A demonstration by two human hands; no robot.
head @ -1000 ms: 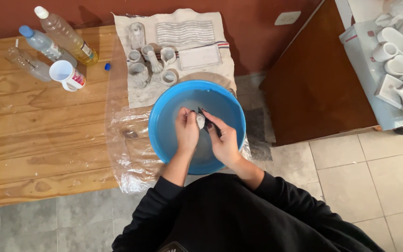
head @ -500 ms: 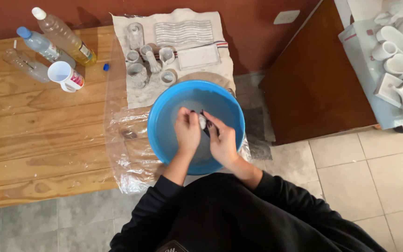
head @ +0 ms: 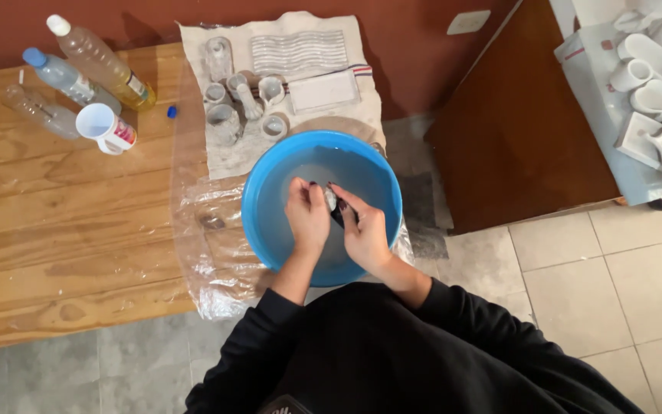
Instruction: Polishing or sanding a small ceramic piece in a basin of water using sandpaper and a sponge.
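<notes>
Both hands meet over the middle of a round blue plastic basin. The left hand is curled, its fingers closed on a small pale grey object that is too small to identify; the right hand is also curled, pinching a dark object pressed against the pale one. The pale object sits between the two hands, just above the cloudy water in the basin.

The basin stands on a crumpled sheet of clear plastic film at the edge of a pale wooden plank table. Just behind it lies a light cloth carrying several small grey-white ceramic cups. Farther left stand three clear plastic bottles and a white mug, with a small blue cap near them. At the far right, well apart, white ceramic pieces rest on a pale surface.
</notes>
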